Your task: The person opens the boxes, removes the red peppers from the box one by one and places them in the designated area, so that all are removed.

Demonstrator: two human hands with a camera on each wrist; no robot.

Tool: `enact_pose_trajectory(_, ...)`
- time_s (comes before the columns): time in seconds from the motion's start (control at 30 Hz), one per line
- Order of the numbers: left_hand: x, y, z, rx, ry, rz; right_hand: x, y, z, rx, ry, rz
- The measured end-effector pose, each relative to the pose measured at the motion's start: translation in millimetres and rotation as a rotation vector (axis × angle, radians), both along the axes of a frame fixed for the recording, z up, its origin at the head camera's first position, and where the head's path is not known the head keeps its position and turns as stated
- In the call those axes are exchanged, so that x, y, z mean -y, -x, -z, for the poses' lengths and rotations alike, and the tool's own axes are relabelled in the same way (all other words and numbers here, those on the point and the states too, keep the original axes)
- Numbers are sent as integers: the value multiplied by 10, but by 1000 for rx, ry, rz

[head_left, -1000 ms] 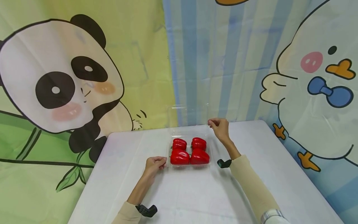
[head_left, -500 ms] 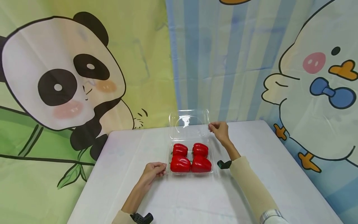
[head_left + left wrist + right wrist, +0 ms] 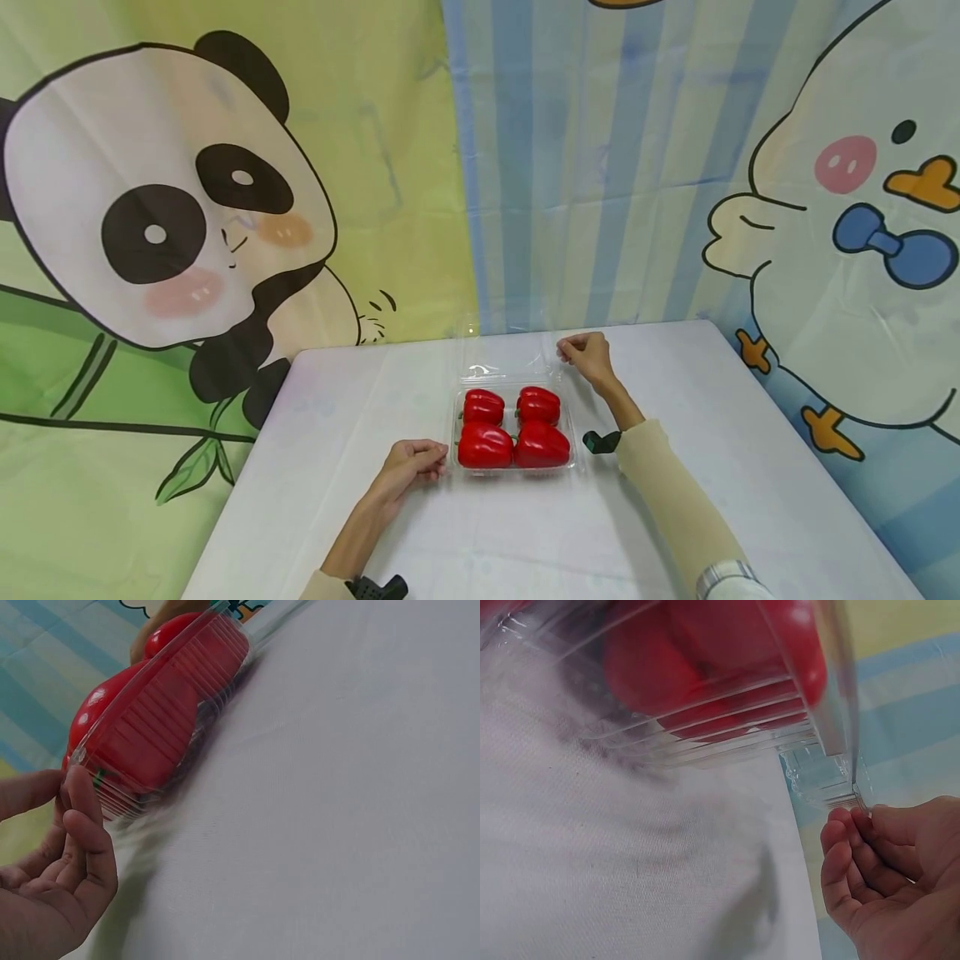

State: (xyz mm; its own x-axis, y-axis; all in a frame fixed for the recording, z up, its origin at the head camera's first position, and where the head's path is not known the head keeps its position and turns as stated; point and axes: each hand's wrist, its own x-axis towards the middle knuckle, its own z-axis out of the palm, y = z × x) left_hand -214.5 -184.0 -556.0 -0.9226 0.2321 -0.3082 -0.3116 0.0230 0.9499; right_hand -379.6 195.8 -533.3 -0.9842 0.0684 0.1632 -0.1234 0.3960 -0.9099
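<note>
A clear plastic clamshell container (image 3: 517, 472) lies on the table, its lid (image 3: 504, 357) raised at the back. Several red bell peppers (image 3: 485, 446) sit inside in two rows. My left hand (image 3: 408, 473) pinches the container's left rim near the front corner; the left wrist view shows thumb and index finger at that corner, with the ribbed side wall (image 3: 150, 735) beyond. My right hand (image 3: 589, 358) pinches the lid's right edge, thumb against fingers. In the right wrist view the lid edge meets the right hand's fingertips (image 3: 840, 817).
A white-covered table (image 3: 480, 542) carries the container. Behind it hangs a cloth backdrop (image 3: 405, 167) with a panda and a chick printed on it, close to the table's back edge. Black wrist devices (image 3: 602, 442) are strapped to both arms.
The container with the peppers has shifted slightly toward me, both hands along with it. The raised lid looks lower and more tilted than before. Both grips are kept.
</note>
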Motion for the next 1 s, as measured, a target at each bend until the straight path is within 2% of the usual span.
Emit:
enact_pose_trajectory(0.27, 53, 45, 29, -25, 1, 53, -12, -15, 42, 44, -6, -15)
enact_pose_trajectory(0.57, 46, 50, 19, 0, 19, 60, -13, -7, 77, 74, -31, -31)
enact_pose_trajectory(0.93, 53, 67, 28, -10, 20, 94, -25, 8, 140, 101, -48, -39)
enact_pose_trajectory(1.0, 57, 82, 25, -18, 30, 79, -25, 7, 144, 108, -49, -42)
